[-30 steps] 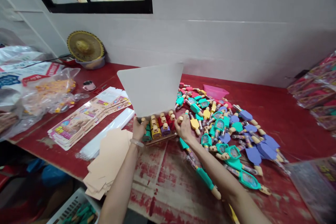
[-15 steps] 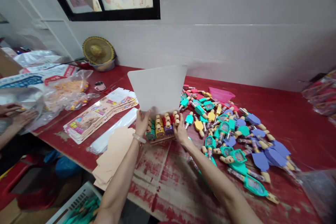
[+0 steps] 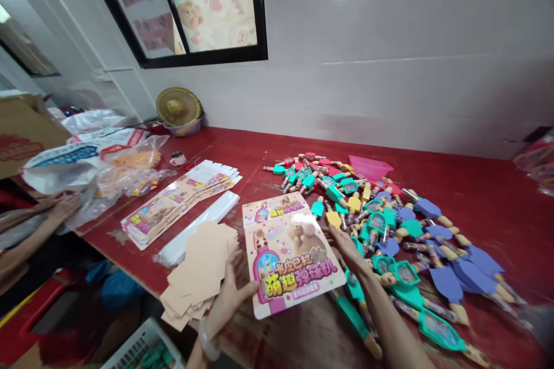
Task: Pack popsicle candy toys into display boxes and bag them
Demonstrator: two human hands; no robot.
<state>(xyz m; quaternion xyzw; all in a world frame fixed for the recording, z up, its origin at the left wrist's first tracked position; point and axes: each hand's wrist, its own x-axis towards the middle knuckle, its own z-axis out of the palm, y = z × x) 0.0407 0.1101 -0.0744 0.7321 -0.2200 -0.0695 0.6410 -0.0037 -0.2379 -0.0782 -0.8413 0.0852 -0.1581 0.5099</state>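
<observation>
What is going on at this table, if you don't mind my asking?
A person has a printed box between two open hands, picture side up: the left hand has its thumb at the left edge, and the right hand is by the right edge. Toys lie heaped to the right; tan cards lie to the left. Another person's hand is beside a plastic bag.

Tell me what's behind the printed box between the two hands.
Behind the printed box, green and red toys lie on the red table, with a pale wall beyond. The spot the box itself covers cannot be seen.
</observation>
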